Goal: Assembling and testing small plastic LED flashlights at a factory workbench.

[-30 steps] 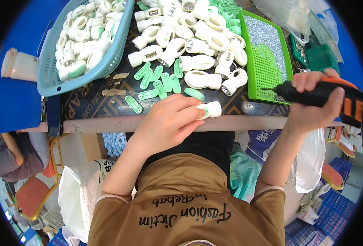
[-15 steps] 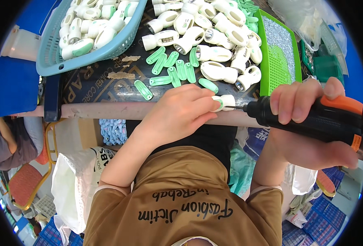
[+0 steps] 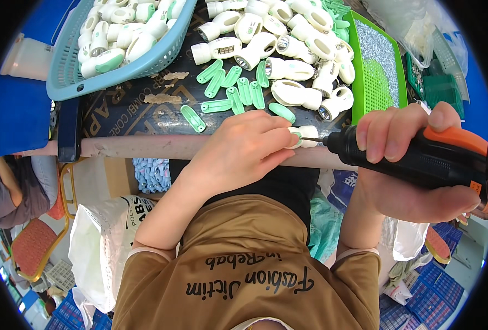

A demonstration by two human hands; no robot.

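Black sheeting covers the table [image 3: 139,115], where a blue basket [image 3: 164,58] of white torches stands at the left. A heap of more white torches [image 3: 290,70] lies between it and a green tray [image 3: 376,85]. The right hand [image 3: 406,190] is wrapped around a black-and-orange electric screwdriver [image 3: 420,159]. The left hand [image 3: 252,143], fingers nearly closed, pinches one white-and-green torch [image 3: 310,135] at the table's front edge. Green strips [image 3: 234,99] lie just beyond. The thin bit [image 3: 314,139] points at the held torch's green part; whether they touch is unclear.
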